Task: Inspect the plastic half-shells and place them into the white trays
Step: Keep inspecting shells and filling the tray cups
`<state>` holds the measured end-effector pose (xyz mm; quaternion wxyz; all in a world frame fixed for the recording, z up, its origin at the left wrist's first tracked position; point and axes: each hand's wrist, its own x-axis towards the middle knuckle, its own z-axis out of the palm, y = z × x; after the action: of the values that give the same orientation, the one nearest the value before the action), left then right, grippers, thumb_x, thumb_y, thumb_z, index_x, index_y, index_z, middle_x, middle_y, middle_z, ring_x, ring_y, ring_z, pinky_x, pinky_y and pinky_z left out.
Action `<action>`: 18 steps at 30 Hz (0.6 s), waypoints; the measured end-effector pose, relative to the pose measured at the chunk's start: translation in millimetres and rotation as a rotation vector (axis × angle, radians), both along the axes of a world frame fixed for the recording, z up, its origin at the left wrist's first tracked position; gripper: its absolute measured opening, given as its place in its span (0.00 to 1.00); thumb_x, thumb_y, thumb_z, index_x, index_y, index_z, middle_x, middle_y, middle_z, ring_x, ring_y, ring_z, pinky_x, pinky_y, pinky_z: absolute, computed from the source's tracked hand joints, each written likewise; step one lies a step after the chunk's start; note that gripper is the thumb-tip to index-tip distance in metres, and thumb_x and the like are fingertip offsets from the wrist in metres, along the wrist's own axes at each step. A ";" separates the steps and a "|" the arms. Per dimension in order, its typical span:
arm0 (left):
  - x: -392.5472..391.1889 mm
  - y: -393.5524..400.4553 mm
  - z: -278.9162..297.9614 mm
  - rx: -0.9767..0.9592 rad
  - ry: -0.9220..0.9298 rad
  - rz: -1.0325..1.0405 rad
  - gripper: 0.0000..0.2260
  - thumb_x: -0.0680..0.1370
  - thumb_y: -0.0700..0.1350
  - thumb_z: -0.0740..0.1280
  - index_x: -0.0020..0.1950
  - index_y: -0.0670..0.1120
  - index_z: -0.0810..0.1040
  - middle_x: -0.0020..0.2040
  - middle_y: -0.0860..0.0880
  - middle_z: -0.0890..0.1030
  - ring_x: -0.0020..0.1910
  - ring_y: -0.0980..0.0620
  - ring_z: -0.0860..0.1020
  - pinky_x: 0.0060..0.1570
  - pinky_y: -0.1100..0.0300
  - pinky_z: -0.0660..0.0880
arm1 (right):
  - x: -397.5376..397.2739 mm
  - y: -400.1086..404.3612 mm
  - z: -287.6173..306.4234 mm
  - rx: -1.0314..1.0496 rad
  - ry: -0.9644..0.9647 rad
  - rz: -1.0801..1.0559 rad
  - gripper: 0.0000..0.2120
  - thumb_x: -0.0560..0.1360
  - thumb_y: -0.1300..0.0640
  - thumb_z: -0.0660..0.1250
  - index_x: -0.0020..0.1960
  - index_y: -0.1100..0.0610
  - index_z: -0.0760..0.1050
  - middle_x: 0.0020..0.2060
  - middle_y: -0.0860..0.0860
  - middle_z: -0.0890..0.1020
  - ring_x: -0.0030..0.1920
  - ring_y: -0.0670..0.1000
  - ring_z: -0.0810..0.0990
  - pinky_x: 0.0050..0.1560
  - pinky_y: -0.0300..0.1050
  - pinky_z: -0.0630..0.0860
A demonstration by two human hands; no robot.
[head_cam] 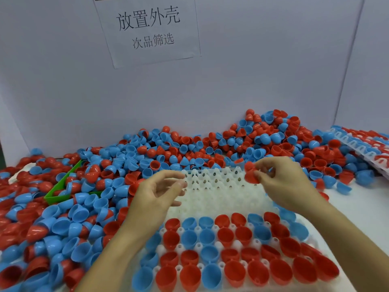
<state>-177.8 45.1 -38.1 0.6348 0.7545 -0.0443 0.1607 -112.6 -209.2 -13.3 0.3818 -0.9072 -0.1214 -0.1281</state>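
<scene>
The red half-shell [251, 173] is being pinched at its rim between the thumb and fingertips of the right hand [283, 182], raised just above the far, unfilled rows of the white tray [212, 199]; this appears to be the inspection step, with placement not yet made. The left hand [155, 194] is hovering beside it over the same tray, fingers loosely curled and holding nothing. Nearer the person than both hands, the tray's rows are already sitting full of red and blue shells, open side up. The next move is likely calling for lowering the shell into an empty cup just below the right hand, mouth upward to match. Beyond and to either side of the hands, the loose pile of shells [189, 148] is spreading out, partly burying a green bin [56, 193]. A second filled tray [366, 148] is lying past the right hand, cut off at the frame edge. Any defect on the held shell is too small to make out.
</scene>
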 end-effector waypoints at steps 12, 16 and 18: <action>10.5 10.2 -12.5 0.038 0.014 0.169 0.11 0.80 0.41 0.68 0.45 0.57 0.83 0.50 0.52 0.83 0.45 0.57 0.83 0.36 0.63 0.80 | 11.7 -20.1 -11.0 -0.607 0.149 0.026 0.09 0.75 0.63 0.69 0.53 0.53 0.83 0.45 0.44 0.78 0.41 0.45 0.76 0.37 0.38 0.76; 10.2 8.6 -12.7 0.059 0.015 0.181 0.09 0.80 0.41 0.67 0.49 0.55 0.82 0.53 0.52 0.81 0.46 0.58 0.82 0.37 0.62 0.80 | 9.6 -6.2 -9.7 -0.757 0.153 0.021 0.10 0.73 0.64 0.66 0.52 0.57 0.81 0.48 0.51 0.79 0.46 0.51 0.79 0.47 0.49 0.82; 10.0 8.1 -12.6 0.064 0.013 0.191 0.08 0.80 0.42 0.67 0.51 0.56 0.81 0.55 0.52 0.80 0.46 0.58 0.82 0.38 0.61 0.80 | 10.7 -2.7 -6.1 -0.783 0.173 0.024 0.12 0.72 0.65 0.66 0.52 0.57 0.81 0.49 0.51 0.80 0.47 0.51 0.80 0.48 0.48 0.82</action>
<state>-167.8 53.3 -50.8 0.5924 0.7762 0.0268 0.2140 -101.9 -211.9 -19.4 0.0177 -0.9901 -0.1392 0.0092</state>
